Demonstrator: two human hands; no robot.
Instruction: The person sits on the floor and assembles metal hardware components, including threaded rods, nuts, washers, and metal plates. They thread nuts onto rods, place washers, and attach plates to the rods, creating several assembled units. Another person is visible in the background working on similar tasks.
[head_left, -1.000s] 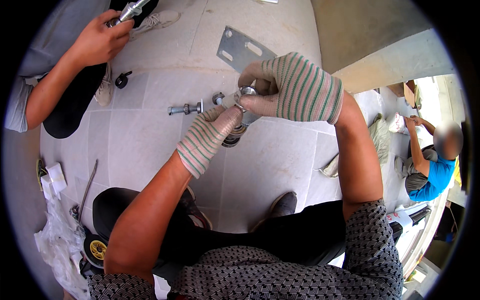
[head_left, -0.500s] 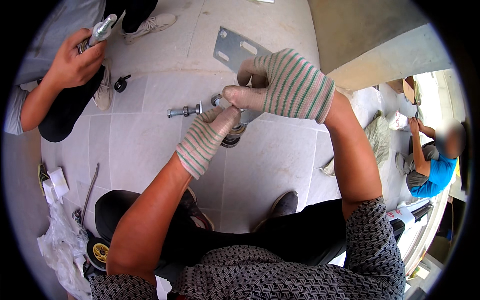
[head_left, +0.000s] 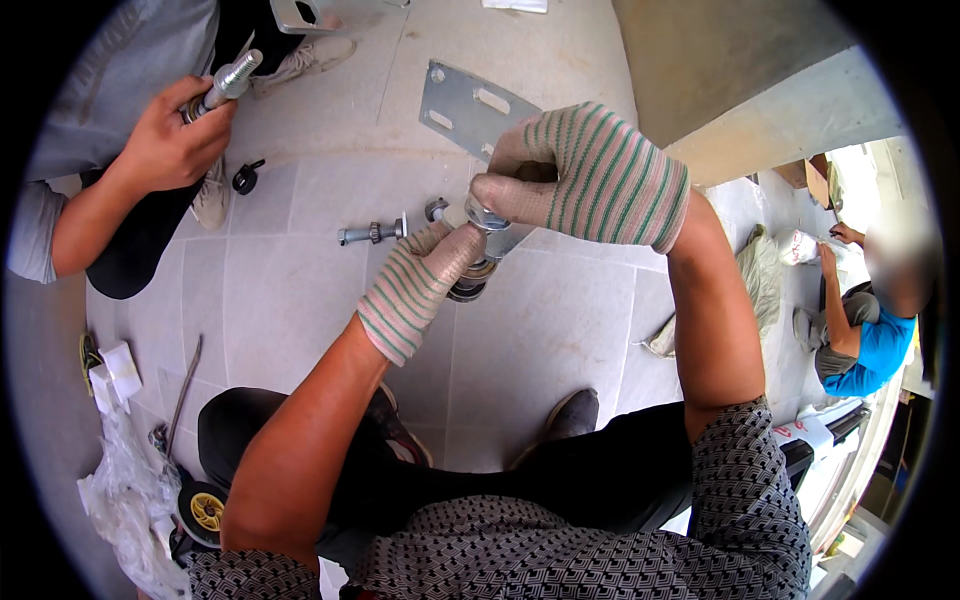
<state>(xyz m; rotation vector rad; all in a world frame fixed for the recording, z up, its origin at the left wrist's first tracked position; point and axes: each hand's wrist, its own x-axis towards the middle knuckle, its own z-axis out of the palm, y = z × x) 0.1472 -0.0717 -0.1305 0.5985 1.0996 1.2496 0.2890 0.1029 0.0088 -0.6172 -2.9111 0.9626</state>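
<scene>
My left hand (head_left: 425, 285), in a pink glove with green stripes, is closed round a metal bolt assembly. Its ringed, roller-like lower part (head_left: 472, 281) shows beside the fingers; the rest is hidden. My right hand (head_left: 595, 180), gloved alike, pinches a shiny metal nut (head_left: 489, 217) between thumb and curled fingers, just above my left thumb. Left of the hands, a bolt with a nut on it (head_left: 372, 233) lies beside my left fingers. Past my right hand is a flat grey slotted metal plate (head_left: 455, 98), partly covered by the glove.
At upper left, another person's hand (head_left: 180, 140) holds a thick threaded bolt (head_left: 236, 78). A black tape measure (head_left: 246, 177) lies near their shoe. Plastic wrap (head_left: 125, 490) and a yellow-hubbed wheel (head_left: 205, 510) are at lower left. A person in blue (head_left: 870, 350) crouches at far right.
My right hand has shifted slightly right and down, and the shiny nut now shows at its thumb. The other person's bolt has moved right; a metal piece has appeared at the top.
</scene>
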